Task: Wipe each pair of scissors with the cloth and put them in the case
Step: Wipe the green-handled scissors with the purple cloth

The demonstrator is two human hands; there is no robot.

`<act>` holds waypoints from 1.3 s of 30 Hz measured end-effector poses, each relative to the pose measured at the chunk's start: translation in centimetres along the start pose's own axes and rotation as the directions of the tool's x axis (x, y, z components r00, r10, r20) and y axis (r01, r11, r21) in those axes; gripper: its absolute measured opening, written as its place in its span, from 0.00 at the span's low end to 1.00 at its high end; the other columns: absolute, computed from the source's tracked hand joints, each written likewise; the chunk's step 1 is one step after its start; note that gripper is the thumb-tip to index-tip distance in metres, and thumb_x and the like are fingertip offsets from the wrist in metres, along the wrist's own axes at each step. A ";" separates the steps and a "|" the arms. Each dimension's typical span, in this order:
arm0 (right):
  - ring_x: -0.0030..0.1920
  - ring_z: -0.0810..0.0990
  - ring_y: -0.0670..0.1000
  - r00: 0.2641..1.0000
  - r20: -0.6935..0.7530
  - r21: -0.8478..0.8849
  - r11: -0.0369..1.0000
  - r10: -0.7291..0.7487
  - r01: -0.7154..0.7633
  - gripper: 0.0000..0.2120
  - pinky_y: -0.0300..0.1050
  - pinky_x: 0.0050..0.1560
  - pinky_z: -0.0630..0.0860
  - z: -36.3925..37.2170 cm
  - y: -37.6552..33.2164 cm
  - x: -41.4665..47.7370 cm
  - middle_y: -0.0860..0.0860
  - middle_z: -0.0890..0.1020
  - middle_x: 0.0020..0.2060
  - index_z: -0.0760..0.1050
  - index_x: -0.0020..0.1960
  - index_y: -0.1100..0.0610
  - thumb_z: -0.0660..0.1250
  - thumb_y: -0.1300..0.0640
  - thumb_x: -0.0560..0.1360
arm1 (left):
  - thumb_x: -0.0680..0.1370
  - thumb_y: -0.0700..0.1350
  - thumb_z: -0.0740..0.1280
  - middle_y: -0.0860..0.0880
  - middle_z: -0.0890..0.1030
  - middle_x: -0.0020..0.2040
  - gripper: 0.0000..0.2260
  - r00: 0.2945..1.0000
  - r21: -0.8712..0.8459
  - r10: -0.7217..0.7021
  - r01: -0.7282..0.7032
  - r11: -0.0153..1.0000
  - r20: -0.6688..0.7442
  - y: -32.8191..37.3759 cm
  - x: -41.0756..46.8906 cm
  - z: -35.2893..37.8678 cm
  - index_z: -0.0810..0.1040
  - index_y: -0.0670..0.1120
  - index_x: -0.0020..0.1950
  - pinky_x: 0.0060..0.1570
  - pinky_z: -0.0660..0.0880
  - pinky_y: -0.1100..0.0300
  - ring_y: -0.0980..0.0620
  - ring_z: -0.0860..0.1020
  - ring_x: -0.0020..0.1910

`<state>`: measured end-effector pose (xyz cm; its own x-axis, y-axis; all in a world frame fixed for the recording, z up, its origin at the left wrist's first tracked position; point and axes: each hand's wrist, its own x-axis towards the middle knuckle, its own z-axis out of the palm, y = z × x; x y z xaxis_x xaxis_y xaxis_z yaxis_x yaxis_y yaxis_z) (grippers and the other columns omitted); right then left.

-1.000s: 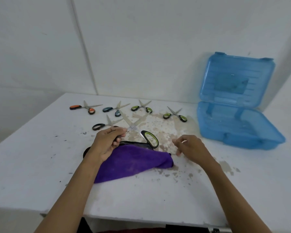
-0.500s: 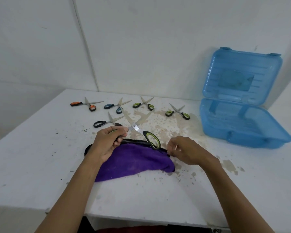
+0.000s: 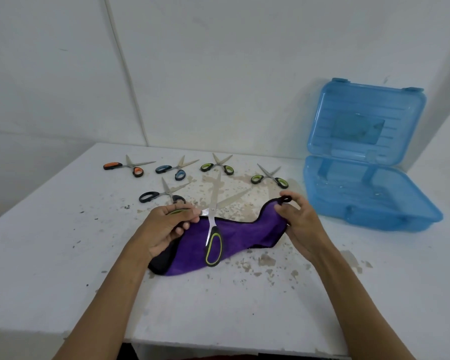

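Broadly, a white bench [image 3: 63, 255], stained and flecked across its middle, carries everything. Toward its right edge sits a blue case [image 3: 369, 201], lid up and leaning toward the wall, its tray holding no scissors. A purple cloth [image 3: 234, 240] with black trim lies near the bench's centre, slightly toward the front edge. The left hand [image 3: 164, 227] is closed around one handle of a pair of green-handled scissors [image 3: 213, 229], blades spread wide and pointing to the back edge, the free handle lying over the cloth. The right hand [image 3: 296, 219] pinches the cloth's right corner by its small black loop, lifting that corner off the bench. Along the back edge lie orange-handled scissors [image 3: 126, 167], blue-handled scissors [image 3: 176, 170], and two more green pairs, one [image 3: 218, 166] left of the other [image 3: 269, 178]. Black-handled scissors [image 3: 164, 194] rest just behind the left hand. All five lie open.
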<state>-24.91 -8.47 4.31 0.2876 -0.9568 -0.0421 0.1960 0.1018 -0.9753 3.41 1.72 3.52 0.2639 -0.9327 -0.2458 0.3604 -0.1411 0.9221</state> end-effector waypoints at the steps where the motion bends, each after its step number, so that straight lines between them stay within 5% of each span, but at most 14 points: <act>1: 0.41 0.80 0.49 0.998 -0.011 -0.152 0.987 -0.054 0.052 0.13 0.43 0.38 0.77 0.7 0.2 -0.4 0.55 0.82 0.46 0.77 0.57 0.52 0.66 0.68 0.79 | 0.69 0.40 0.77 0.42 0.85 0.40 0.16 1.000 -0.002 0.000 0.000 1.000 -0.024 -0.1 0.0 0.3 0.83 0.37 0.55 0.24 0.71 0.70 0.58 0.74 0.28; 3: 0.45 0.81 0.47 0.987 0.061 -0.399 0.903 -0.148 0.160 0.10 0.40 0.42 0.75 2.4 0.4 -1.2 0.50 0.84 0.47 0.79 0.53 0.50 0.65 0.64 0.81 | 0.73 0.38 0.76 0.43 0.85 0.39 0.10 0.997 -0.033 0.009 -0.012 0.999 -0.072 -0.1 0.1 0.8 0.84 0.36 0.53 0.24 0.71 0.71 0.59 0.73 0.27; 5: 0.44 0.80 0.40 0.964 0.209 -0.557 0.790 -0.163 0.255 0.06 0.31 0.45 0.72 4.4 0.4 -2.2 0.42 0.83 0.43 0.81 0.50 0.49 0.66 0.50 0.81 | 0.74 0.36 0.75 0.43 0.85 0.39 0.06 0.994 -0.063 0.031 -0.038 0.997 -0.109 0.2 0.1 1.4 0.84 0.37 0.49 0.24 0.70 0.71 0.58 0.73 0.28; 8: 0.31 0.72 0.39 0.941 0.325 -0.616 0.734 -0.095 0.287 0.20 0.29 0.35 0.68 6.7 0.6 -2.8 0.41 0.76 0.30 0.80 0.41 0.50 0.64 0.35 0.77 | 0.74 0.37 0.75 0.42 0.85 0.40 0.06 0.990 -0.045 0.072 -0.078 0.996 -0.121 0.8 0.2 2.4 0.84 0.37 0.50 0.25 0.70 0.70 0.58 0.73 0.29; 14: 0.25 0.63 0.42 0.938 0.335 -0.522 0.809 -0.094 0.268 0.22 0.32 0.28 0.61 7.6 0.1 -2.2 0.49 0.70 0.28 0.75 0.38 0.63 0.66 0.47 0.81 | 0.71 0.45 0.76 0.41 0.87 0.48 0.16 0.998 -0.203 0.056 -0.061 0.977 -0.030 1.5 -0.4 2.7 0.83 0.37 0.54 0.33 0.78 0.68 0.57 0.77 0.34; 19: 0.24 0.59 0.43 0.948 0.310 -0.492 0.841 -0.074 0.226 0.20 0.35 0.26 0.58 7.4 -0.5 -2.1 0.45 0.67 0.24 0.72 0.34 0.55 0.65 0.47 0.81 | 0.72 0.39 0.73 0.39 0.85 0.54 0.12 0.998 -0.534 0.018 0.017 0.845 0.060 0.1 -0.8 3.4 0.81 0.37 0.54 0.43 0.82 0.67 0.56 0.80 0.39; 26: 0.32 0.66 0.51 0.920 0.383 -0.509 0.812 -0.082 0.285 0.21 0.44 0.34 0.64 7.3 0.1 -1.7 0.50 0.72 0.29 0.75 0.37 0.61 0.65 0.46 0.81 | 0.80 0.42 0.70 0.44 0.86 0.45 0.04 0.992 -0.509 0.107 -0.123 0.852 -0.062 -0.5 -0.4 5.8 0.82 0.41 0.49 0.49 0.84 0.55 0.48 0.86 0.48; 31: 0.28 0.65 0.46 0.911 0.400 -0.492 0.815 -0.099 0.305 0.20 0.37 0.30 0.63 7.2 1.0 -1.4 0.52 0.71 0.29 0.75 0.35 0.58 0.65 0.47 0.81 | 0.78 0.38 0.71 0.40 0.86 0.53 0.09 0.978 -0.392 0.187 -0.210 0.896 -0.094 -0.6 -0.4 6.6 0.81 0.40 0.57 0.47 0.83 0.57 0.46 0.86 0.52; 35: 0.28 0.70 0.44 0.917 0.386 -0.510 0.806 -0.099 0.301 0.17 0.35 0.33 0.67 7.2 1.1 -1.5 0.50 0.76 0.29 0.80 0.38 0.56 0.66 0.46 0.80 | 0.77 0.34 0.72 0.42 0.86 0.48 0.10 0.961 -0.332 0.202 -0.256 0.908 -0.191 -0.5 -0.3 6.8 0.80 0.38 0.58 0.43 0.83 0.58 0.48 0.86 0.47; 37: 0.37 0.79 0.51 0.929 0.362 -0.518 0.810 -0.082 0.273 0.13 0.40 0.41 0.75 6.7 0.8 -1.3 0.50 0.84 0.38 0.84 0.45 0.52 0.66 0.45 0.80 | 0.77 0.34 0.73 0.43 0.86 0.46 0.09 0.954 -0.339 0.201 -0.269 0.901 -0.223 -0.3 -0.2 6.4 0.81 0.38 0.57 0.42 0.83 0.59 0.49 0.86 0.45; 39: 0.51 0.83 0.46 0.936 0.347 -0.474 0.849 -0.065 0.234 0.09 0.41 0.53 0.79 5.4 0.2 -1.1 0.45 0.85 0.49 0.83 0.58 0.47 0.69 0.50 0.79 | 0.77 0.35 0.73 0.44 0.86 0.45 0.07 0.949 -0.352 0.187 -0.271 0.896 -0.255 -0.3 0.1 5.6 0.81 0.39 0.54 0.42 0.82 0.60 0.50 0.85 0.45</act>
<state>-20.08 -5.92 5.33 0.5818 -0.8073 0.0989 -0.2102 -0.2667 -0.9406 -1.65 -0.22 4.85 0.5462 -0.8263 -0.1371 0.5664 0.2438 0.7872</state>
